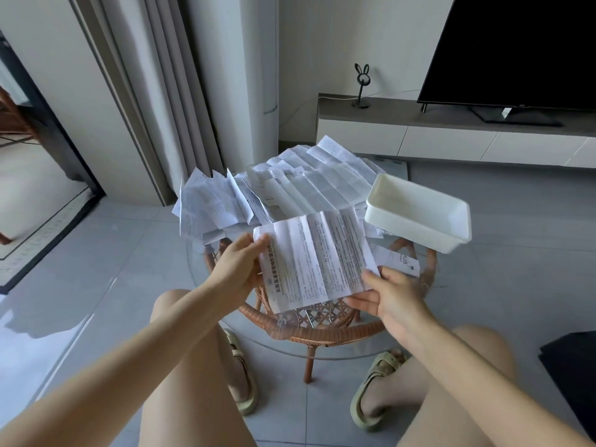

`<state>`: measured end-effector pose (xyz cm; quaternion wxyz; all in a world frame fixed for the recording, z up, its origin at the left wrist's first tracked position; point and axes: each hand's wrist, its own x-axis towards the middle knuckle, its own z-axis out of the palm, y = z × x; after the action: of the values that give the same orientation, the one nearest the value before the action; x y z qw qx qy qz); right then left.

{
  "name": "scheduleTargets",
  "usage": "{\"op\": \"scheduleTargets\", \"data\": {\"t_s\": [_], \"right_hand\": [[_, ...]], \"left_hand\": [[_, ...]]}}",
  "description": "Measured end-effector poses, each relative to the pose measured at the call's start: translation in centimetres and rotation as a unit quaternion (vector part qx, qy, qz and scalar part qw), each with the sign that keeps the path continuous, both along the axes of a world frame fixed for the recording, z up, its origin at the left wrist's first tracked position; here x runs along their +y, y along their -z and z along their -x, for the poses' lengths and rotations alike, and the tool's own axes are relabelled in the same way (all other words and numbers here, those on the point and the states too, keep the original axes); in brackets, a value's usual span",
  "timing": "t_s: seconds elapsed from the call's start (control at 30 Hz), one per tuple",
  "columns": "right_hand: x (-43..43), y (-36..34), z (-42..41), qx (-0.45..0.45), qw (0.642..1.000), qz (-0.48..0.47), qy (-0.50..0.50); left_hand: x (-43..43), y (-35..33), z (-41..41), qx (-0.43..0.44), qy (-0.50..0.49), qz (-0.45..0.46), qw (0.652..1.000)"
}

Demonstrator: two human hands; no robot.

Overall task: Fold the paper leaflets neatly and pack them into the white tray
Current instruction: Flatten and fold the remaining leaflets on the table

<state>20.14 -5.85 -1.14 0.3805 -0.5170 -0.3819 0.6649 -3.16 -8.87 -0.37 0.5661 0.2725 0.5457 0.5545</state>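
- Head view: a person sits at a round glass table and looks down at both hands. Take the person's side of the table as 6 o'clock.
- One open leaflet is held up over the near middle of the table. It is off the glass, likely so it can bend freely.
- The left hand pinches the leaflet's left edge, thumb on top and fingers behind the paper.
- The right hand pinches the bottom right corner, thumb on top and fingers under the sheet.
- A hand on each end keeps the paper flat and tight. That should help the sides line up for a neat fold.
- The leaflet has many old fold lines running up and down it, so it will probably bend best along those.
- A big pile of leaflets lies open from 9 o'clock round to 12 o'clock. They overlap and some stick up.
- The white tray sits at about 2 o'clock, just beside the right hand's side. That makes it easy to drop paper in.
- No paper shows inside the tray, so the packing looks to be near its start.
- A small slip lies at 4 o'clock, near the tray's front wall.
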Motion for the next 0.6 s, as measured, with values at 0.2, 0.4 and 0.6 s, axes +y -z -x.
{"op": "scheduleTargets", "data": {"t_s": [0.2,0.4,0.6], "right_hand": [[-1.3,1.2,1.0,0.003,0.996,0.053,0.065],[-1.8,0.7,-1.3,-0.213,0.956,-0.19,-0.073],[-3.0,1.2,-2.5,-0.421,0.788,-0.373,-0.251]], "left_hand": [[-0.7,0.9,-1.6,0.131,0.064,0.052,0.988],[0.8,1.5,-0.5,0.417,0.123,0.049,0.899],[3.2,0.8,0.0,0.574,0.259,0.057,0.775]]}}
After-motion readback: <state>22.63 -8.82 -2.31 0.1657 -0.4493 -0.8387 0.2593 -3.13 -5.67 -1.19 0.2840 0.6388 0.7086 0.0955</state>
